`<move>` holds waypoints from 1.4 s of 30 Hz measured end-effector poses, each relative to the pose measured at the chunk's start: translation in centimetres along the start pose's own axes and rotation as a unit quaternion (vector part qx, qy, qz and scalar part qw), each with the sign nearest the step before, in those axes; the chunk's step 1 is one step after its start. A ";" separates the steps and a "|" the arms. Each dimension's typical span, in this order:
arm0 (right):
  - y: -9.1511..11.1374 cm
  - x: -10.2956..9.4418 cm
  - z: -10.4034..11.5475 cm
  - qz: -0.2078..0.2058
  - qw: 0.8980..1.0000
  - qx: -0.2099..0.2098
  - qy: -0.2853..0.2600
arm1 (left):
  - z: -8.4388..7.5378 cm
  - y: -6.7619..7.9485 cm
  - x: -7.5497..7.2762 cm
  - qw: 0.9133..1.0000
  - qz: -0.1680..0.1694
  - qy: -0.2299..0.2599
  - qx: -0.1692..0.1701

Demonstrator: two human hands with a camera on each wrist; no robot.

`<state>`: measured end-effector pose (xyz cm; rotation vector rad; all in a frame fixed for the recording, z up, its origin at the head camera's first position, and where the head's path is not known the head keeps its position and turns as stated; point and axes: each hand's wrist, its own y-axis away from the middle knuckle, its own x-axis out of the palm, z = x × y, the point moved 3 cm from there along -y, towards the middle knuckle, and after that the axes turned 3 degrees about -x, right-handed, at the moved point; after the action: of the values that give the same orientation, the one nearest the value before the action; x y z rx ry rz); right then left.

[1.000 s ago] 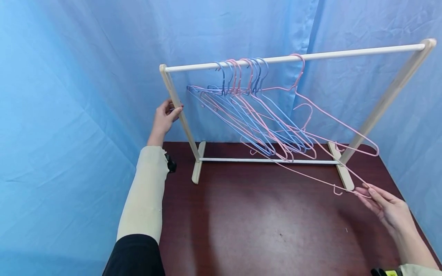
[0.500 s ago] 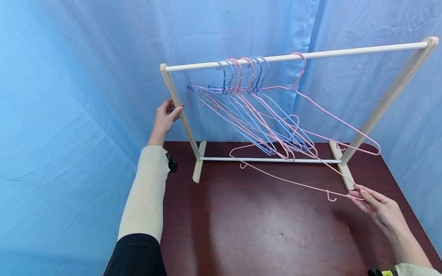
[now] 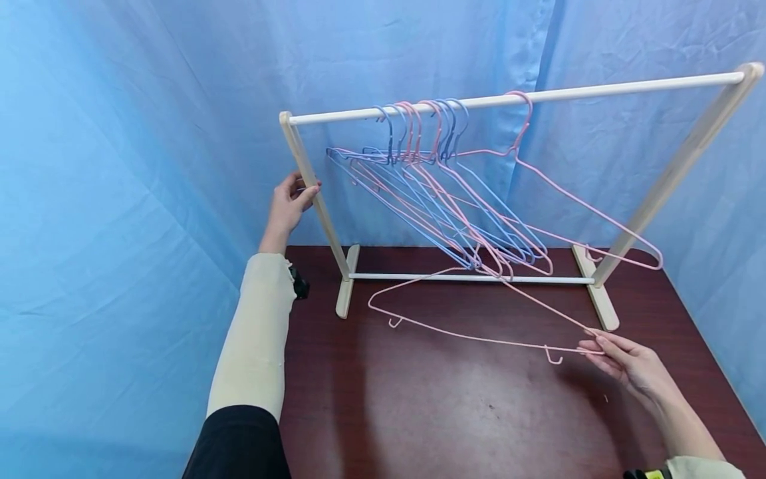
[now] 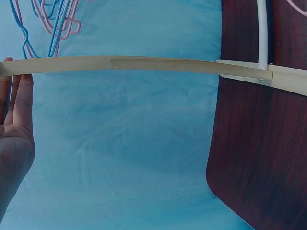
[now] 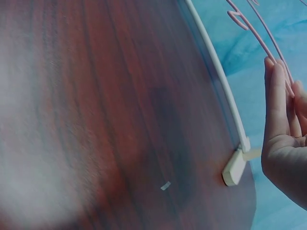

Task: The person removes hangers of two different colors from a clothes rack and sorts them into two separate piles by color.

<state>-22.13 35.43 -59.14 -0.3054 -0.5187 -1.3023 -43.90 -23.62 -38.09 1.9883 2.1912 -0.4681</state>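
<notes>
My left hand (image 3: 287,206) grips the left wooden post (image 3: 326,226) of a clothes rack between thumb and fingers. The right hand (image 3: 631,369) pinches one end of a pink clothes hanger (image 3: 455,334) in front of the rack, low over the table. That hanger lies nearly flat in the air, small hooks on its lower bar pointing down; its top hook overlaps the hanging bunch. In the right wrist view, thumb and fingers close round the pink hanger's corner (image 5: 290,88). Several blue and pink hangers (image 3: 443,193) hang bunched left of centre on the white rail (image 3: 622,89).
One more pink hanger (image 3: 589,206) hangs apart, towards the right post (image 3: 676,173). A white lower bar (image 3: 419,277) joins the rack's feet on a dark red-brown table (image 3: 455,412). Blue curtains (image 3: 149,166) surround the table. A small pale scrap (image 5: 165,186) lies on it.
My right hand has moved left and slightly down, bringing the pink hanger with it; the hanger's hook has dropped and its far end swung left. The left hand keeps its grip on the post.
</notes>
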 end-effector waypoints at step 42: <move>-4.9 7.9 -9.1 -0.066 0.979 0.141 0.134 | 0.0 0.1 0.1 1.000 -0.001 -0.002 0.014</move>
<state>-23.73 23.12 -63.04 0.1415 -0.4917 -1.3534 -43.77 -23.49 -38.11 1.9981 2.1952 -0.5047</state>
